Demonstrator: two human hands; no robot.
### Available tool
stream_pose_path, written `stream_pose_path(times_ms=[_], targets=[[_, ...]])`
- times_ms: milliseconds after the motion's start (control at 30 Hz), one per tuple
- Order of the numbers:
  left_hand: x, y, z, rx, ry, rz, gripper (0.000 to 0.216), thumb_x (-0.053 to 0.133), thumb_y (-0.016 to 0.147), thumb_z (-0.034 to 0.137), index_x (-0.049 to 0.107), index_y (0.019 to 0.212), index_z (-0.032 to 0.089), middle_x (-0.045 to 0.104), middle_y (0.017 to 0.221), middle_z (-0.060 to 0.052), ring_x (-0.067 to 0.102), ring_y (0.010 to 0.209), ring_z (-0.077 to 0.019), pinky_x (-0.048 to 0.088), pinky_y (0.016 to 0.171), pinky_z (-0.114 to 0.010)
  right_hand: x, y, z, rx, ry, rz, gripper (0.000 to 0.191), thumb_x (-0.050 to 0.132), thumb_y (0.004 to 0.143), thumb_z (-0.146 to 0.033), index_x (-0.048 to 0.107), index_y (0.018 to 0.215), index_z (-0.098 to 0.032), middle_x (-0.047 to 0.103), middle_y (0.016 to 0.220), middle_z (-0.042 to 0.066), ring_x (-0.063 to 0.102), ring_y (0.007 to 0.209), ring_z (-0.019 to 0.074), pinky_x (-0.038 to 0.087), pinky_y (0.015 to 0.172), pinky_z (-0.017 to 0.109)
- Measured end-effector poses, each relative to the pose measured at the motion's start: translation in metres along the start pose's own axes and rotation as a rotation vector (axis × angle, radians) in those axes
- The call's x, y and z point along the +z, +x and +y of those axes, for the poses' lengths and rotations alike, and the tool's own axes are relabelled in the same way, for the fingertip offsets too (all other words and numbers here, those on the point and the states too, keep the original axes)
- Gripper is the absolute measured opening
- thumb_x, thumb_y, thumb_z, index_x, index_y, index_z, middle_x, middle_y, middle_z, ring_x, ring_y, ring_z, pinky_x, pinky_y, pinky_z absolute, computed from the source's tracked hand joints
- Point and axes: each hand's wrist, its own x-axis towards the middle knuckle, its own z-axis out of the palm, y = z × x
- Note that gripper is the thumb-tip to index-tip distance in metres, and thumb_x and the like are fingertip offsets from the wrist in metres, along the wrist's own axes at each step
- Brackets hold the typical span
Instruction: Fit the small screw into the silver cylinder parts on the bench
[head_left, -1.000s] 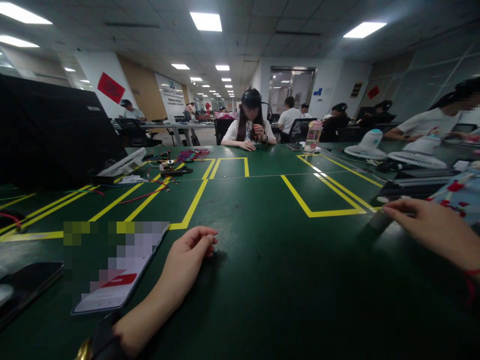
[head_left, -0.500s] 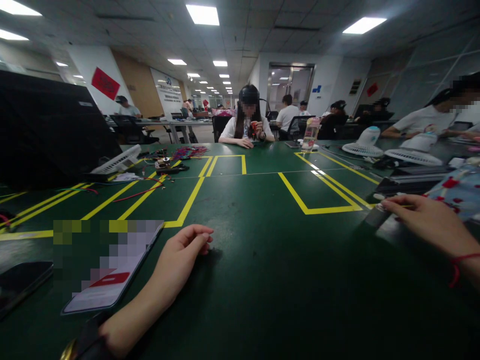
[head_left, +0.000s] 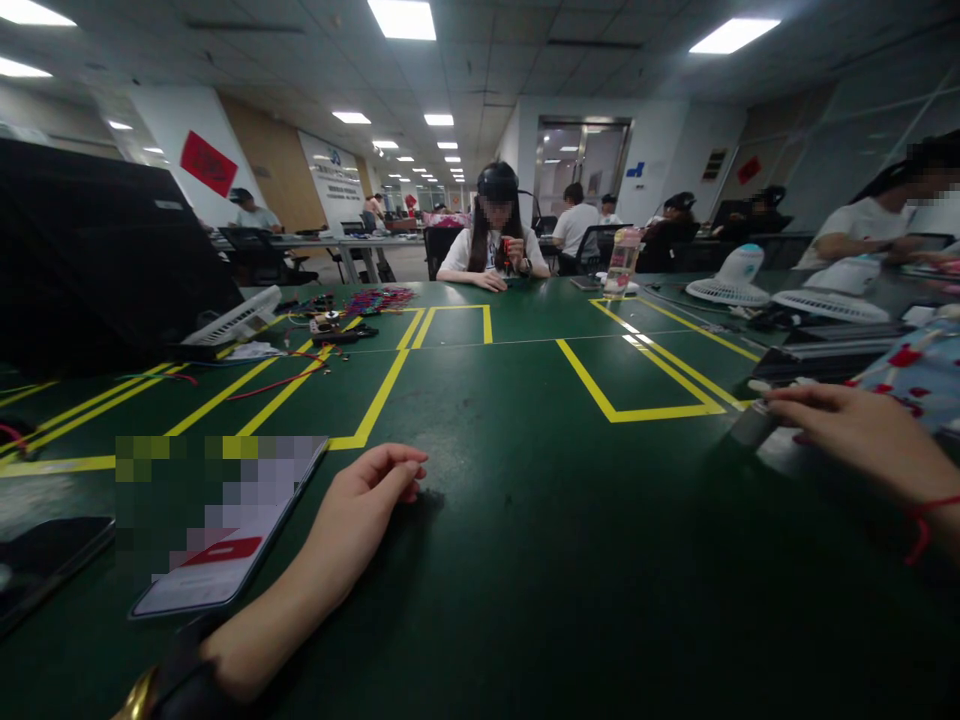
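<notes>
My left hand [head_left: 367, 505] rests on the dark green table [head_left: 540, 540], fingers loosely curled and nothing visible in them, just right of a lit smartphone [head_left: 225, 545]. My right hand [head_left: 847, 425] lies at the right edge of the table with fingers stretched forward, its fingertips on a small grey cylindrical object [head_left: 750, 422] beside a yellow tape line. A red string circles my right wrist. A dark watch band shows on my left wrist.
A second dark phone [head_left: 45, 565] lies far left. A black monitor [head_left: 105, 260], white fans [head_left: 731, 285], colored wires [head_left: 375, 300] and a bottle [head_left: 621, 265] stand farther back. A person sits opposite; others work at the right and behind. A floral cloth [head_left: 919, 375] lies right.
The view has shifted slightly. My right hand has slid a little along the small grey object. My left hand has stayed in place.
</notes>
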Motion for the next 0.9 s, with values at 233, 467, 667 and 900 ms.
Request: stream_pose_path(times_ms=[233, 467, 667, 900], targets=[[0.001, -0.003, 0.003, -0.001, 0.006, 0.004, 0.026, 0.059, 0.077, 0.039, 0.065, 0.094, 0.02, 0.066, 0.085, -0.002, 0.06, 0.075, -0.0175, 0.046, 0.068, -0.027, -0.009, -0.01, -0.01, -0.034, -0.2, -0.005, 0.042, 0.053, 0.073, -0.049, 0.067, 0.102, -0.022, 0.066, 0.087, 0.008, 0.059, 0.071, 0.0206, 0.039, 0.066, 0.032], [0.0, -0.001, 0.001, 0.009, -0.001, -0.01, 0.024, 0.059, 0.078, 0.037, 0.065, 0.094, 0.021, 0.066, 0.085, -0.001, 0.059, 0.073, -0.0158, 0.045, 0.069, -0.027, -0.005, -0.008, -0.006, -0.126, -0.375, 0.064, 0.045, 0.047, 0.076, -0.057, 0.068, 0.098, -0.023, 0.065, 0.093, 0.009, 0.056, 0.082, 0.0245, 0.038, 0.07, 0.034], [0.001, -0.003, 0.005, 0.014, -0.003, -0.003, 0.023, 0.06, 0.076, 0.036, 0.066, 0.092, 0.021, 0.066, 0.083, -0.001, 0.059, 0.073, -0.0159, 0.046, 0.068, -0.026, -0.001, -0.012, -0.008, 0.013, 0.236, -0.097, 0.048, 0.059, 0.073, -0.042, 0.059, 0.116, -0.021, 0.061, 0.111, 0.012, 0.06, 0.08, 0.019, 0.044, 0.065, 0.029], [0.002, -0.004, 0.008, 0.011, 0.009, 0.0, 0.024, 0.059, 0.076, 0.037, 0.065, 0.092, 0.019, 0.066, 0.083, -0.003, 0.06, 0.072, -0.017, 0.046, 0.068, -0.028, 0.008, -0.01, -0.005, -0.191, -0.14, 0.091, 0.049, 0.065, 0.064, -0.052, 0.058, 0.094, -0.015, 0.063, 0.099, 0.012, 0.059, 0.086, 0.0245, 0.042, 0.07, 0.033]])
